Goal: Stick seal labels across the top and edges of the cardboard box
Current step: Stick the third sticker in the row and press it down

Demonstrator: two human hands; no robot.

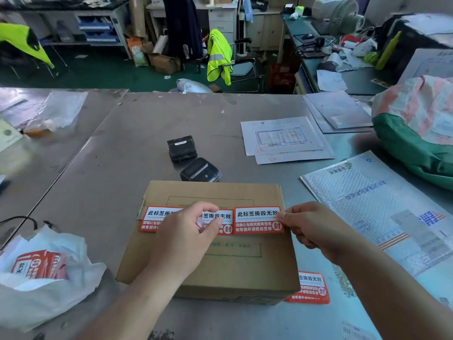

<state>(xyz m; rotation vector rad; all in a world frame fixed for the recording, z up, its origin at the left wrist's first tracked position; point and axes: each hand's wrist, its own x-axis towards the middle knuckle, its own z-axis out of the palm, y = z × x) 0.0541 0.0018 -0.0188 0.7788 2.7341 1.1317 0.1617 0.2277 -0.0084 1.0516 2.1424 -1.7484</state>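
the cardboard box [220,263] sits near the surface's [122,148] near edge. three glossy red-and-white labels run in a row across its matte brown top. the step looks like seating the third. the right hand [316,229] pinches the right label's [257,220] outer end at the box's right edge. the left hand [181,236] curls over the middle label [218,217]; whether it pinches or only presses, i cannot tell. next, probably fold that thin overhang down the side and rub it flat without creasing.
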